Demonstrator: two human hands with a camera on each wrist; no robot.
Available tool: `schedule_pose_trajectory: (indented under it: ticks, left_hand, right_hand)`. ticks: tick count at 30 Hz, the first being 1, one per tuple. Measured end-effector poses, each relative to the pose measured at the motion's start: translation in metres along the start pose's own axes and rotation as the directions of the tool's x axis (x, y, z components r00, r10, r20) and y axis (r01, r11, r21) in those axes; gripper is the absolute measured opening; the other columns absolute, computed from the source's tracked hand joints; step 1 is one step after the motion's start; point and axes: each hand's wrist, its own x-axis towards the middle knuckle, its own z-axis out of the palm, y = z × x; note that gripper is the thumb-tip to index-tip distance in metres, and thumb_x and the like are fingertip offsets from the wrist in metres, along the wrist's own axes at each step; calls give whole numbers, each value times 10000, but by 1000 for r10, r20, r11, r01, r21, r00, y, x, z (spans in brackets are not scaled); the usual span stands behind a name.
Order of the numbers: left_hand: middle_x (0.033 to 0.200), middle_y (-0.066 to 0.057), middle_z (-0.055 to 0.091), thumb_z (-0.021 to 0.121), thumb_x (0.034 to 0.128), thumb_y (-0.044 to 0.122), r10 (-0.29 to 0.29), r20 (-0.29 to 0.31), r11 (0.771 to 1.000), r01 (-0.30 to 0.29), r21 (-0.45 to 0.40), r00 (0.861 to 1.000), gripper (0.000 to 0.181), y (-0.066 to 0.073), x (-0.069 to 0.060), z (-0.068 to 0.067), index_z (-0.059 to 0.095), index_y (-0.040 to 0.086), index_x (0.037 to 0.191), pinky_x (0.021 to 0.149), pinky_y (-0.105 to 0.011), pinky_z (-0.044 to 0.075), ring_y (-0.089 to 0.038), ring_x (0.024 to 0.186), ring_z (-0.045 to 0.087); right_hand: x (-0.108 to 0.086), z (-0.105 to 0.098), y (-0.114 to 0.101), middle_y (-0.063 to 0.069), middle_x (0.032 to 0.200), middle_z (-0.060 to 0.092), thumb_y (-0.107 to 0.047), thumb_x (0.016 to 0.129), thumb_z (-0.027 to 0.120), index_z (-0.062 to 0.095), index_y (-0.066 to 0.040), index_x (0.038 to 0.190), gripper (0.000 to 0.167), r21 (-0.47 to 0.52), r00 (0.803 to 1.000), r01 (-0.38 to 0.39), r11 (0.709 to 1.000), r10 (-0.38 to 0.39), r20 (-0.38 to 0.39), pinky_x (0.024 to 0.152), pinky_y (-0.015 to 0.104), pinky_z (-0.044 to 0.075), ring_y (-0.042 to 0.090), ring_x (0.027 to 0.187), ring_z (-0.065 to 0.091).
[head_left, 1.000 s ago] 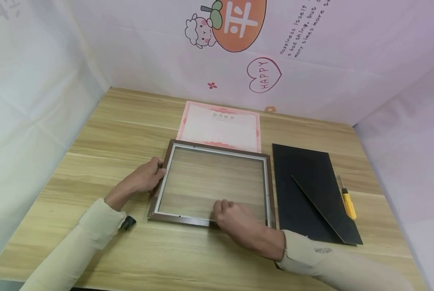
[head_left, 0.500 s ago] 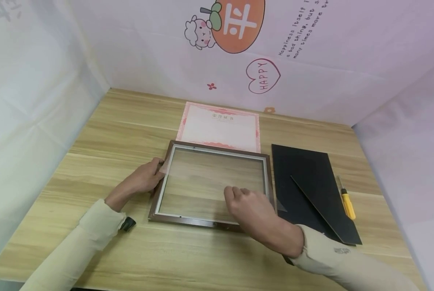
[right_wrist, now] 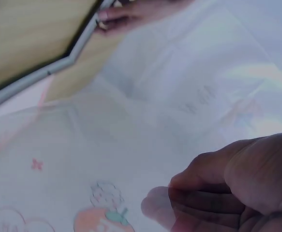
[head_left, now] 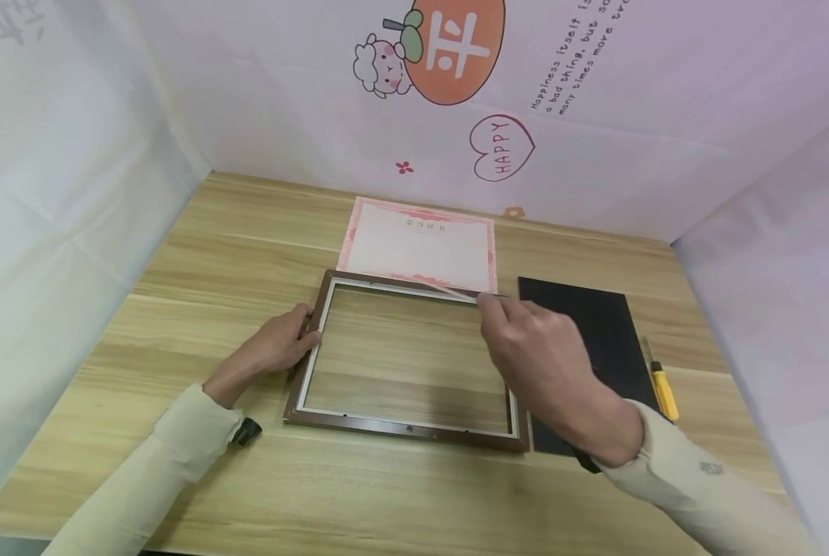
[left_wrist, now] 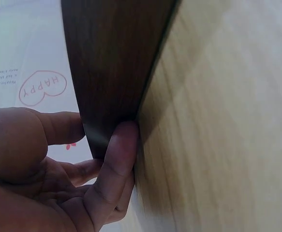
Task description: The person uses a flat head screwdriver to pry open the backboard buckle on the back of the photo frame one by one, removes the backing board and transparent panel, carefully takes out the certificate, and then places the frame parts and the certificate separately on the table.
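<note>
A brown picture frame (head_left: 375, 424) with a pale inner edge lies on the wooden table. My left hand (head_left: 278, 340) grips its left side, thumb on top; in the left wrist view fingertips touch the frame's dark outer side (left_wrist: 114, 63). Over the frame's right part, my right hand (head_left: 542, 359) pinches a clear sheet, raised out of the frame. In the head view only a thin pale edge of that clear sheet (head_left: 449, 291) shows. Through the sheet, the right wrist view shows my fingertips (right_wrist: 156, 205). Bare table appears through the frame's opening.
A pink-bordered certificate (head_left: 417, 251) lies behind the frame. To the right lies black board (head_left: 612, 332), partly hidden by my right hand and arm, with a yellow-handled screwdriver (head_left: 664, 392) beside it. Printed white cloth (head_left: 282, 100) walls the table at the back and both sides.
My right hand has moved from the frame's front edge up and to the right, lifting the clear sheet out of the frame. The left hand has stayed on the frame's left side.
</note>
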Motion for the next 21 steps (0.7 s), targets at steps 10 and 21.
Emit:
schedule_pose_trajectory:
  ticks: [10,21]
  left_hand:
    - [1102,-272,615,488,1020,165,-6,-17,999,7,35,1000,453,2,-1,2,379,-114,1360,644,-292,506,-249,837,609]
    - [1106,-278,610,494,1020,171,-12,-20,999,13,40,1000,482,6,-3,5,368,-123,1380,676,-327,527,-262,862,608]
  right_hand:
    - [9,-13,26,8,470,358,114,825,552,511,-13,688,191,57,985,-75,996,83,-154,352,236,199,79,395,255]
    - [30,-12,45,157,664,682,52,879,574,678,66,814,124,207,965,-135,969,176,-194,495,341,533,221,531,643]
